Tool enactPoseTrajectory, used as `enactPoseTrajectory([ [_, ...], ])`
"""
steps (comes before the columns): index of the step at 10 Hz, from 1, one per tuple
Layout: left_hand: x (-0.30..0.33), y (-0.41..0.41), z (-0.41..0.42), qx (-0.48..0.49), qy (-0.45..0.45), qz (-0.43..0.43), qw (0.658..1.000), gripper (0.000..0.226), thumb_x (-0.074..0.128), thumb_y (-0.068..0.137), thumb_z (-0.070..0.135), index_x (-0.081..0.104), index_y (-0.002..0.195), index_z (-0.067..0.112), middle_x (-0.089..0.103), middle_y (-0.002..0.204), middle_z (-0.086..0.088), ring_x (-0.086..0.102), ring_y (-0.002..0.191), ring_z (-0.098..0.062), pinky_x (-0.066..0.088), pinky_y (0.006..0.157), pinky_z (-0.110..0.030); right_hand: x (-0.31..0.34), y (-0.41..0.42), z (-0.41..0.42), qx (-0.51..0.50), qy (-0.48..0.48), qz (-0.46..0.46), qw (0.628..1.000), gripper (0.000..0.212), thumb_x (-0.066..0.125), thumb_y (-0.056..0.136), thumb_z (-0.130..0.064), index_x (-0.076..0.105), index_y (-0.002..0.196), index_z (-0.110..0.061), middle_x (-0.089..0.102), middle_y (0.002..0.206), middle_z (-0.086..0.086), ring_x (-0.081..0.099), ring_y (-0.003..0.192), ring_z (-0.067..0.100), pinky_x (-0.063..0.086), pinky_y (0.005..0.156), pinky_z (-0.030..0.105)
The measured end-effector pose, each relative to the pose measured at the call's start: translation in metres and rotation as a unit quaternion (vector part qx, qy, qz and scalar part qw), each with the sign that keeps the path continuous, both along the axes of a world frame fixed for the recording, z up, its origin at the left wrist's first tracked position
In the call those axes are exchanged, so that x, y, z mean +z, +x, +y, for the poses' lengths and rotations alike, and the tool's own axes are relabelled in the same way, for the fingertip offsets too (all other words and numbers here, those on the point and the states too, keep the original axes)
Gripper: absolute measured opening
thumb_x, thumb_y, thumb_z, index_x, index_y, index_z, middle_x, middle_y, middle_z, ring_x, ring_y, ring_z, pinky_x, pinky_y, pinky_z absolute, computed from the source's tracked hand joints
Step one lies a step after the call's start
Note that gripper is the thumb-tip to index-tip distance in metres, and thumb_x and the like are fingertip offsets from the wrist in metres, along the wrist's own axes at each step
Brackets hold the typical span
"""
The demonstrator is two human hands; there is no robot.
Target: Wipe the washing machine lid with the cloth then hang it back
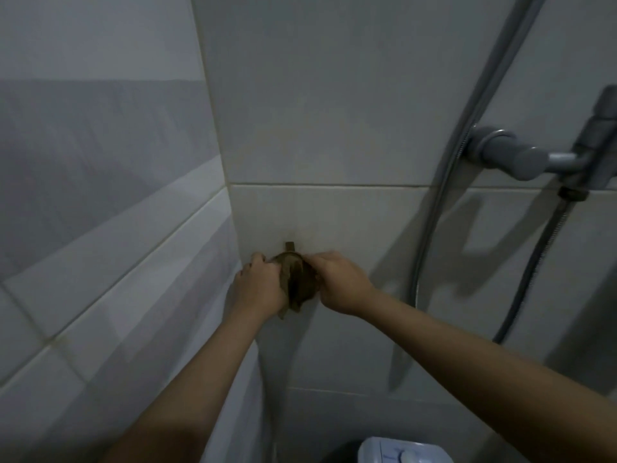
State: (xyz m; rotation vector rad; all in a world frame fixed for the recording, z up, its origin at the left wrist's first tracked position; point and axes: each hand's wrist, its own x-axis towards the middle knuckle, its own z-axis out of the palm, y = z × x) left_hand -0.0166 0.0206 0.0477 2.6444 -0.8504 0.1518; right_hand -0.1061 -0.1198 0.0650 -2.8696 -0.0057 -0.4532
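Note:
A brown cloth (295, 282) hangs bunched against the tiled wall, just under a small brown hook (289, 246). My left hand (258, 289) grips the cloth's left side. On its right side, my right hand (340, 282) pinches its upper edge. Both arms reach up from below. At the bottom edge a white corner of the washing machine (397, 451) shows; its lid is mostly out of view.
Grey-white wall tiles (327, 111) fill the view, with a corner seam left of the hook. A shower hose (430, 228) runs down the right side. A grey tap fitting (514, 155) juts out from the wall at the right.

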Motion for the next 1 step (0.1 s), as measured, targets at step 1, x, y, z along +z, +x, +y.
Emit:
enactPoseTrajectory([
  [1, 0.0072, -0.0191, -0.0112, 0.021, -0.041, -0.018, 0.999, 0.029, 0.051, 0.083, 0.014, 0.061, 0.11, 0.011, 0.048, 0.121, -0.017, 0.053, 0.107, -0.037, 0.047, 0.086, -0.041, 0.0084, -0.0197, -0.0079, -0.026, 0.031, -0.034, 0.999, 0.053, 0.05, 0.087, -0.006, 0.042, 0.14, -0.007, 0.052, 0.139, 0.015, 0.048, 0.128, 0.032, 0.042, 0.105, 0.039],
])
